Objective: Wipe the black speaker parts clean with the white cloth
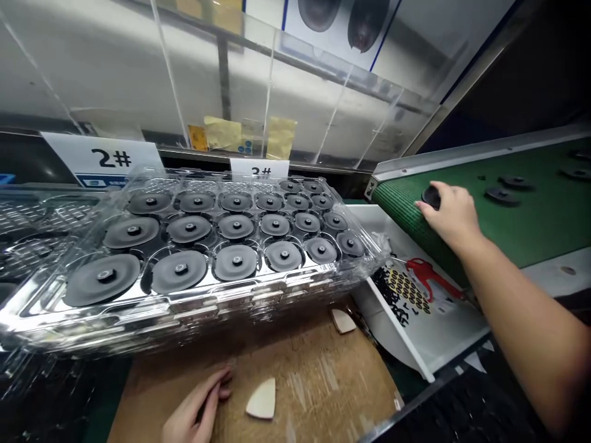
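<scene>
Over the near end of the green conveyor belt point(410, 178), my right hand point(455, 212) grips a dark oval disc point(431, 197) between thumb and fingers. My left hand point(196, 411) rests low over the brown board point(318, 394), fingers curled together; whatever they may hold is hidden. Beside it lies a cream, rounded-triangle pad point(262, 400), and a similar pad point(343, 321) sits farther back. A stack of clear plastic trays point(194, 303) stands behind the left hand. Its top tray carries rows of dark oval discs point(237, 262), each with a small central stud.
More dark pieces point(503, 195) lie on the belt, some blurred. A white bin point(443, 344) holds a red-handled tool point(431, 277), small black parts and yellow-ringed pieces. Behind the trays are a "2#" sign point(104, 159), a "3#" sign point(259, 167) and clear partitions point(221, 80).
</scene>
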Available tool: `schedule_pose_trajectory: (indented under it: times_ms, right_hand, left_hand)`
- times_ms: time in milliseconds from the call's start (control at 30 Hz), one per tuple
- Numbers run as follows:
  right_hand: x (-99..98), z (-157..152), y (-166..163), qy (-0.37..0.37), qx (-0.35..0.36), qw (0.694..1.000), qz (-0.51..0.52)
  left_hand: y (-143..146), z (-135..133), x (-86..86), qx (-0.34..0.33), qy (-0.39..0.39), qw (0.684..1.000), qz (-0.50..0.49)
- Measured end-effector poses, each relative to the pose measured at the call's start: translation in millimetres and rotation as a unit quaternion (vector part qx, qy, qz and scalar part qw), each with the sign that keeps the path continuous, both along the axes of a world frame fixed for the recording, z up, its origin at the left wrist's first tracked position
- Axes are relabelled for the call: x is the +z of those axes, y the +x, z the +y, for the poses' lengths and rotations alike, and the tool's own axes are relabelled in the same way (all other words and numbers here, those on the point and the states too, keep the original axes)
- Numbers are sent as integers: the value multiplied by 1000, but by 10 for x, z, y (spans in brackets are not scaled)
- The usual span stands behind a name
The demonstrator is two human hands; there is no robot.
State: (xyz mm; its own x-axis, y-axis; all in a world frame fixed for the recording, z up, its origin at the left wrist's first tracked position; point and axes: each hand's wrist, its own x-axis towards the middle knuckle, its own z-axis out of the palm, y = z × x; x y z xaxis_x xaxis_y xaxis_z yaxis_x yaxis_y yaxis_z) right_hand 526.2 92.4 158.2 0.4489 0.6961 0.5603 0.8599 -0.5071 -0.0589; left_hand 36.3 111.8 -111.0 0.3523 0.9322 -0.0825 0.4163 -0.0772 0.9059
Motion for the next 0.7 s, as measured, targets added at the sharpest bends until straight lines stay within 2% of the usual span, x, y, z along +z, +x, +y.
schedule_pose_trajectory:
  times_ms: [67,133,167,200,233,300,367,433,467,533,567,633,700]
  right_hand:
    - [75,-124,-356,-13,44,999,5]
    - [136,-319,-805,-70,117,990,31]
    - [137,-431,-1047,-107,166,979,50]
    - [106,-543,-1291,-150,241,956,78]
    - [37,-645,-1530,-175,318,928,83]
    - [-219,-796,-1964,-202,422,877,108]
    - [-602,-873,-2313,-136,476,862,113]
    - [-1038,-921,-2570,-92,495,859,96]
    - [-1251,-953,-2667,-69,487,867,86]
    - [-1621,-1060,-2807,26,364,929,54]
    - [-1768,-1133,-2853,51,305,949,63]
    - [-1982,-1299,-2902,55,215,970,103]
    - [-2092,-1444,-2898,16,172,974,149]
  left_hand:
    - [2,13,37,30,-46,998,0]
    - [31,30,127,68,-117,991,-17]
    - [65,29,201,90,-162,982,-42]
    - [116,14,293,107,-216,967,-85]
    - [186,-19,400,120,-275,943,-145]
    - [369,-141,623,104,-407,857,-297]
    - [575,-315,791,44,-519,753,-402]
    - [751,-484,844,-20,-579,700,-418]
    - [813,-551,828,-38,-594,687,-417]
    - [884,-634,745,-54,-608,673,-418]
    - [898,-655,698,-57,-612,668,-419]
    - [915,-680,632,-65,-616,661,-423]
    - [952,-717,625,-73,-616,657,-428]
